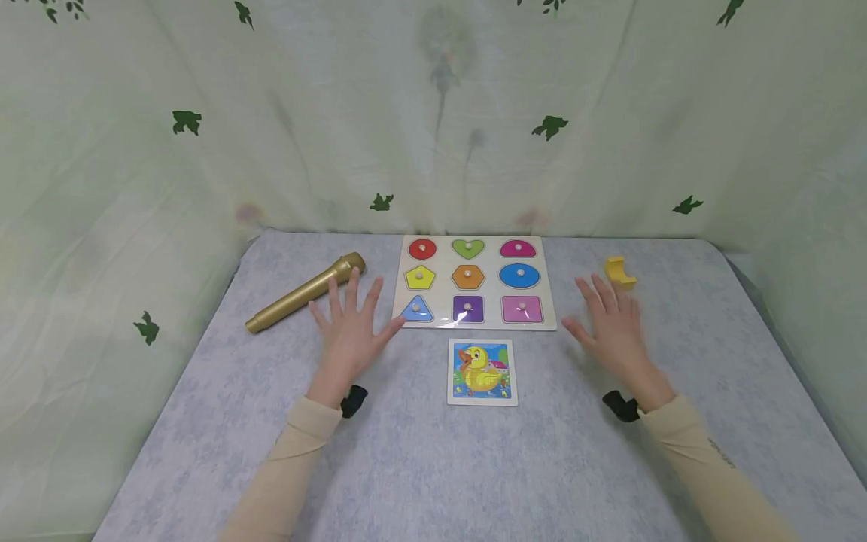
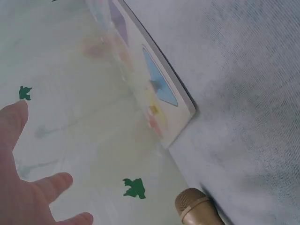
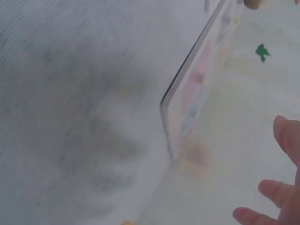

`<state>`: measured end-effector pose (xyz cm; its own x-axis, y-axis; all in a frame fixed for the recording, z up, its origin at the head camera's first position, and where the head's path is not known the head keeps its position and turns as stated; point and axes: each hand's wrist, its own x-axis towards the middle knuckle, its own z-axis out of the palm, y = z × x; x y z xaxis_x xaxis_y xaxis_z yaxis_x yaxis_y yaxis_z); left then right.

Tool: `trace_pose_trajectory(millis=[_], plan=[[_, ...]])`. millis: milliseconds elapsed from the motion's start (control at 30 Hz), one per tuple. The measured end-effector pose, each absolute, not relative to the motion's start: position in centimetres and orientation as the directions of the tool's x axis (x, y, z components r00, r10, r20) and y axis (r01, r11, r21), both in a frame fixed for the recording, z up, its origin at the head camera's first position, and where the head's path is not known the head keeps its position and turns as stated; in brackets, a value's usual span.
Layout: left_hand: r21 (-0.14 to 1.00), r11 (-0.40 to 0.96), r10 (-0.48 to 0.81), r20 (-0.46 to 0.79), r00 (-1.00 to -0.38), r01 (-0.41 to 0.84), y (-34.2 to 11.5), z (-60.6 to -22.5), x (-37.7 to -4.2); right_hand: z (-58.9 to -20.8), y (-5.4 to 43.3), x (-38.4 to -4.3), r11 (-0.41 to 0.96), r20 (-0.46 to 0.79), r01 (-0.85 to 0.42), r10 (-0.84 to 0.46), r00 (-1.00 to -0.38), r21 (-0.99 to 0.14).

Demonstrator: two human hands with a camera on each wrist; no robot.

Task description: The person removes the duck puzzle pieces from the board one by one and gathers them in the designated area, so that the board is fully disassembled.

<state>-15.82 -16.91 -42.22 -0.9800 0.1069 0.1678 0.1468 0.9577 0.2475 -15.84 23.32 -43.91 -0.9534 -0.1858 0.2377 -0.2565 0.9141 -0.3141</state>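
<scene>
My left hand [image 1: 348, 336], fingers spread, hovers between a gold microphone [image 1: 305, 293] and a white shape puzzle board [image 1: 440, 295]. In the head view its thumb overlaps the board's near left corner by the blue triangle [image 1: 417, 309]. The right hand [image 1: 615, 331] is held over the table right of the board, its fingers extended and nothing in them. Its fingertips come close to a small curved yellow piece [image 1: 618, 272]. Between the hands lies a square duck picture puzzle [image 1: 482, 373]. The left wrist view shows the microphone's mesh head [image 2: 191, 199] below the board's corner.
Several knobbed shapes, such as a red circle [image 1: 423, 249] and a blue oval [image 1: 519, 275], sit in the board. The table [image 1: 433, 467] has a pale blue cloth. Light curtains [image 1: 325, 135] with green leaf prints enclose its back and sides.
</scene>
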Motion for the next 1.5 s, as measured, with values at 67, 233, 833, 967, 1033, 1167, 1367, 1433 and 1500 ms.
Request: trace_pose_trajectory(millis=[67, 233, 833, 967, 1033, 1167, 1367, 1433, 1500], plan=[[0.279, 0.943, 0.141, 0.168, -0.976, 0.184, -16.5, -42.0, -15.6, -43.7, 22.7, -16.0, 0.885, 0.239, -0.298, -0.222, -0.945, -0.358], [0.382, 0.868, 0.275, 0.163, -0.947, 0.318, -15.6, -41.8, -14.9, -43.4, 20.8, -16.1, 0.788, 0.198, -0.344, -0.282, -0.939, -0.51], [0.595, 0.636, 0.638, -0.046, -0.769, 0.492, -12.1, -44.4, -11.4, -44.6, 14.2, -16.8, 0.483, 0.096, -0.355, -0.481, -0.871, -0.801], [0.591, 0.621, 0.671, -0.061, -0.739, 0.515, -11.8, -44.8, -11.1, -45.1, 13.1, -17.2, 0.48, 0.057, -0.355, -0.531, -0.846, -0.802], [0.582, 0.617, 0.684, -0.063, -0.726, 0.53, -11.7, -45.0, -11.0, -45.2, 12.5, -17.4, 0.493, 0.027, -0.35, -0.55, -0.835, -0.797], [0.543, 0.618, 0.707, -0.067, -0.704, 0.569, -11.7, -45.5, -10.8, -45.5, 11.5, -17.6, 0.519, -0.03, -0.338, -0.578, -0.816, -0.785], [0.507, 0.633, 0.707, -0.071, -0.703, 0.585, -11.8, -45.9, -10.5, -46.0, 10.2, -17.8, 0.556, -0.073, -0.344, -0.595, -0.801, -0.757], [0.504, 0.641, 0.703, -0.082, -0.706, 0.58, -11.8, -46.0, -10.4, -46.2, 9.9, -17.8, 0.578, -0.082, -0.35, -0.592, -0.802, -0.737], [0.502, 0.642, 0.703, -0.085, -0.706, 0.579, -11.8, -46.0, -10.3, -46.3, 9.6, -17.8, 0.601, -0.094, -0.348, -0.581, -0.809, -0.72]])
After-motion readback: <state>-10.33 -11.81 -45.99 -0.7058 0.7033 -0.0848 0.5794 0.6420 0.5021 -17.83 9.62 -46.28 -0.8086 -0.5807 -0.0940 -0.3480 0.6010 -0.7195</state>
